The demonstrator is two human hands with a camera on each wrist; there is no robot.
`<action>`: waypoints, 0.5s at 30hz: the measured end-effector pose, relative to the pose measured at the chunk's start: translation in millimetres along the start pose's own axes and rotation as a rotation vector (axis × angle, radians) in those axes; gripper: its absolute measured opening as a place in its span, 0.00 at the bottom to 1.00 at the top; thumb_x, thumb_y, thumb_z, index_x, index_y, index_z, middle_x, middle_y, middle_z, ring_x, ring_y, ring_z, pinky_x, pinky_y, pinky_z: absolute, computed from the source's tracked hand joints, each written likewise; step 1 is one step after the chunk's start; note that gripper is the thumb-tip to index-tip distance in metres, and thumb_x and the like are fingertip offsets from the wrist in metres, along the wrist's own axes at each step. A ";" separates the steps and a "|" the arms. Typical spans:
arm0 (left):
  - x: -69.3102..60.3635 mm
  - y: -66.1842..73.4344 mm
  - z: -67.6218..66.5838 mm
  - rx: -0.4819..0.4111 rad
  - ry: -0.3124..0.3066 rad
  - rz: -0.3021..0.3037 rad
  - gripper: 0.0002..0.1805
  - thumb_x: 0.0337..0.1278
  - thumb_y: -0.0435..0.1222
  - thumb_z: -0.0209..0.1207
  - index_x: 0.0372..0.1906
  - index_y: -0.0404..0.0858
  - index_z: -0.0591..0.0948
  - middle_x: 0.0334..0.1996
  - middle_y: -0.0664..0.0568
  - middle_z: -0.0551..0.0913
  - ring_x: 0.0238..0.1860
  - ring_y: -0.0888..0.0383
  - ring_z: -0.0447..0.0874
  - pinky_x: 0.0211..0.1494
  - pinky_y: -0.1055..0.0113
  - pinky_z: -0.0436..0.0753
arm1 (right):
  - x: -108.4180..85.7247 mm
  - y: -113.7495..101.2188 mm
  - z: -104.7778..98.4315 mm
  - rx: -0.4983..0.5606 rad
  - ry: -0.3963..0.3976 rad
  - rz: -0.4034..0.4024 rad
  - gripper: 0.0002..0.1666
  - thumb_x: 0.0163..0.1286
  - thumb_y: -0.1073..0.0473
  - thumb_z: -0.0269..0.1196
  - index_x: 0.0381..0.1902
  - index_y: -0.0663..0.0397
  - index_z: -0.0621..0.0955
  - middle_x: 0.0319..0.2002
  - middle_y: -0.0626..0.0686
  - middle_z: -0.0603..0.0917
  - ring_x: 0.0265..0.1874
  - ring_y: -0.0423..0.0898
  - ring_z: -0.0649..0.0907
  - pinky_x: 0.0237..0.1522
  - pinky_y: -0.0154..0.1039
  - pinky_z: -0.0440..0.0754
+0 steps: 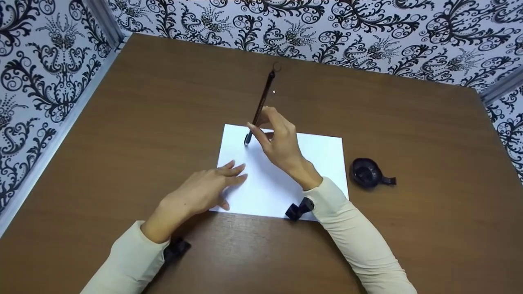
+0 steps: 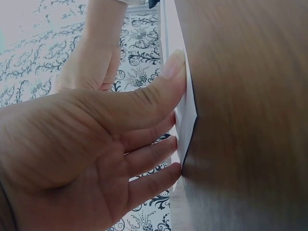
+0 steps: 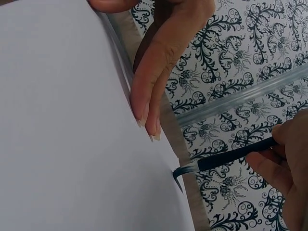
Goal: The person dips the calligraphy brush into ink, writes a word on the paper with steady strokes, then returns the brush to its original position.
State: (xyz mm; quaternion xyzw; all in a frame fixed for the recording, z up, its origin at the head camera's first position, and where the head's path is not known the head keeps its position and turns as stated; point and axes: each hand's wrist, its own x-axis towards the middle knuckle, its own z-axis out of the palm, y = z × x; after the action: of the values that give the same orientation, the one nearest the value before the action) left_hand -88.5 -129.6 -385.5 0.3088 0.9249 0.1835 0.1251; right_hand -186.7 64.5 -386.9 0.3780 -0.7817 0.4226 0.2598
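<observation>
Right hand: pinches slim dark-handled brush
Brush tip: on white rectangular paper sheet, far left
Left hand: fingers spread, at sheet's left edge
Pressure: light, even; steadying the sheet should help

No readable text, labels, brands, numbers or signs anywhere.
</observation>
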 end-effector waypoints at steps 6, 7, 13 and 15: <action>0.0 -0.2 0.4 -0.001 -0.006 -0.010 0.41 0.40 0.39 0.71 0.67 0.42 0.71 0.70 0.51 0.62 0.70 0.49 0.58 0.47 0.50 0.77 | 0.3 -3.2 -0.9 0.012 -0.015 0.007 0.15 0.67 0.64 0.63 0.48 0.66 0.73 0.35 0.56 0.80 0.36 0.45 0.85 0.30 0.27 0.79; 0.0 -0.2 0.5 0.002 -0.006 -0.010 0.41 0.40 0.39 0.72 0.67 0.42 0.71 0.70 0.51 0.62 0.70 0.49 0.58 0.46 0.50 0.78 | 0.4 -3.7 -1.0 0.015 -0.018 0.005 0.15 0.67 0.64 0.63 0.48 0.66 0.73 0.35 0.56 0.80 0.36 0.46 0.85 0.30 0.27 0.79; 0.0 0.3 -0.1 0.003 -0.009 -0.009 0.41 0.41 0.37 0.72 0.67 0.42 0.71 0.70 0.51 0.62 0.70 0.50 0.58 0.40 0.53 0.78 | 1.1 -7.5 -1.9 0.027 -0.034 0.000 0.15 0.66 0.64 0.63 0.47 0.65 0.73 0.35 0.56 0.80 0.37 0.46 0.85 0.28 0.29 0.80; 0.1 0.6 -0.5 0.001 -0.012 -0.011 0.41 0.42 0.37 0.72 0.67 0.42 0.71 0.70 0.51 0.62 0.70 0.50 0.58 0.39 0.54 0.78 | 1.2 -8.8 -2.1 0.027 -0.041 0.007 0.15 0.67 0.64 0.63 0.47 0.65 0.74 0.36 0.56 0.80 0.37 0.46 0.85 0.28 0.29 0.80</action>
State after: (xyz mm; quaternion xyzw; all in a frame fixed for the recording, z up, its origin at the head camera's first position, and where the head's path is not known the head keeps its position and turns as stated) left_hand -88.4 -129.2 -384.8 0.3046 0.9260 0.1802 0.1315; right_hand -180.1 62.7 -380.9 0.3873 -0.7824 0.4262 0.2371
